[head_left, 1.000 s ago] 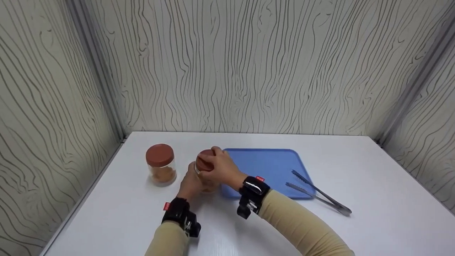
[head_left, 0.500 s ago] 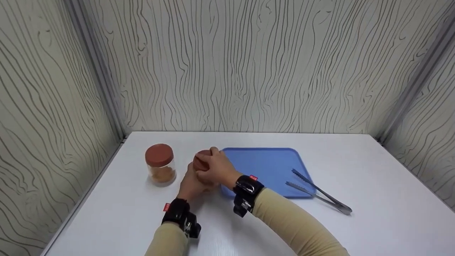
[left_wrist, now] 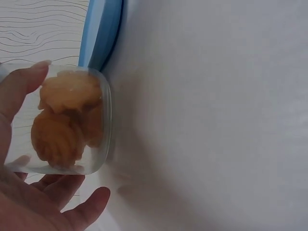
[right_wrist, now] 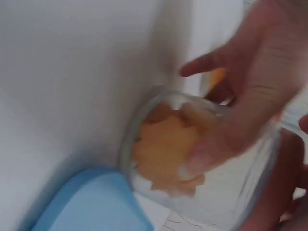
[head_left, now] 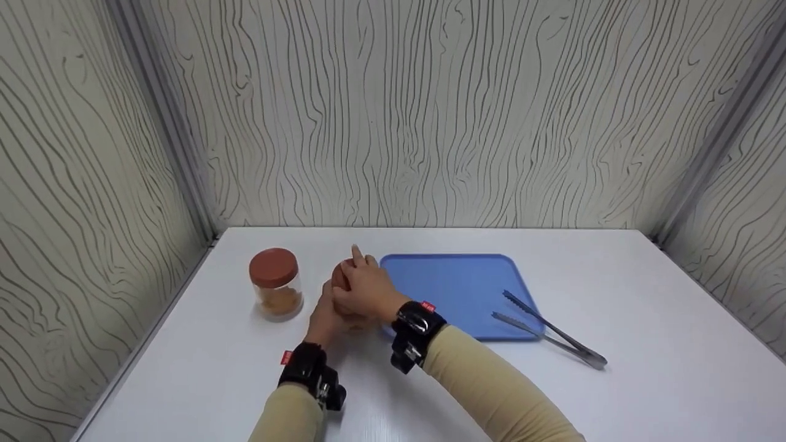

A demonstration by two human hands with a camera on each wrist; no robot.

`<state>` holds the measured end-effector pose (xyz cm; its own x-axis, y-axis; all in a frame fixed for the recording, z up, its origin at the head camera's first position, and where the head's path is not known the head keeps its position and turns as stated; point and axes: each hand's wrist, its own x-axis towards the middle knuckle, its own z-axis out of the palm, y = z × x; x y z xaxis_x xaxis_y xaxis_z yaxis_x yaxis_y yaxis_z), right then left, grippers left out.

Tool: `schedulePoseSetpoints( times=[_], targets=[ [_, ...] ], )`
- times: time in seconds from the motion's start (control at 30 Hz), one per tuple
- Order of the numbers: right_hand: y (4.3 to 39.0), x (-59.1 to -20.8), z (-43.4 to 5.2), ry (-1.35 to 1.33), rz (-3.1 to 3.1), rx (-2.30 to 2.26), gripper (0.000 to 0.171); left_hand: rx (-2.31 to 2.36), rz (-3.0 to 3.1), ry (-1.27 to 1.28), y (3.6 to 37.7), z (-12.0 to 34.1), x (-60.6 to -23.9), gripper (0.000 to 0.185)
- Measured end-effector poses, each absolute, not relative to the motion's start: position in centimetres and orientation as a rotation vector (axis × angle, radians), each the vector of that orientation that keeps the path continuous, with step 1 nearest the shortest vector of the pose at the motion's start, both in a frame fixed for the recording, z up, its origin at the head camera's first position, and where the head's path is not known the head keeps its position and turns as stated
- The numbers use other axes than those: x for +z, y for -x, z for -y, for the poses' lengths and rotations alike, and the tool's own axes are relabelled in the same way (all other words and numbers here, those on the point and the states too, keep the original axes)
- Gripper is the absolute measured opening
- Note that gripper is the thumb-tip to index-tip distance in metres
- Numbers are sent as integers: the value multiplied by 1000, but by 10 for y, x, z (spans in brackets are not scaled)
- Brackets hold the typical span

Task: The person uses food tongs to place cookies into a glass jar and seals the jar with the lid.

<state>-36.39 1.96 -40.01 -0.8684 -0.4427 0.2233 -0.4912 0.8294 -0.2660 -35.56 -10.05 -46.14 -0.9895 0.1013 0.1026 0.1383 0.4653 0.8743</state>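
My left hand (head_left: 325, 316) grips the side of a clear jar (left_wrist: 98, 161), with the thumb on one side and the fingers on the other. Inside the jar are several golden-brown cookies (left_wrist: 57, 139), gathered toward its bottom. The right hand (head_left: 368, 290) lies over the jar's reddish-brown lid (head_left: 339, 276), thumb and fingers around it, one finger pointing up past the far edge. In the right wrist view the left thumb crosses the jar wall. Much of the jar is hidden by both hands in the head view.
Left of the hands stands a second jar (head_left: 274, 288) with a reddish-brown lid and cookies inside. A blue tray (head_left: 448, 282) lies to the right. Metal tongs (head_left: 568, 345) rest with their tips over the tray's right side. Patterned wall panels (head_left: 393, 123) surround the white table (head_left: 663, 331).
The right hand has moved slightly left and turned on the lid, and one of its fingers now sticks up. The jar has shifted slightly left. The left hand keeps its grip.
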Motion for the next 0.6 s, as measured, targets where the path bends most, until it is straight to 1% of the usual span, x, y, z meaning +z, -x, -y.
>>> schedulePoseSetpoints(
  times=[0.13,0.27,0.43,0.6],
  targets=[
    [366,-387,-25,-788,2962,467,54,-1565,2659,217,357,100,-465,99],
    [364,-385,-21,-730,2931,306,48,-1593,2652,200,357,99,-467,96],
    [360,-387,-10,-578,2860,171,59,-1630,2643,195,356,98,-467,99],
    [359,-391,-3,-466,2827,198,59,-1622,2653,191,356,100,-467,97]
  ],
)
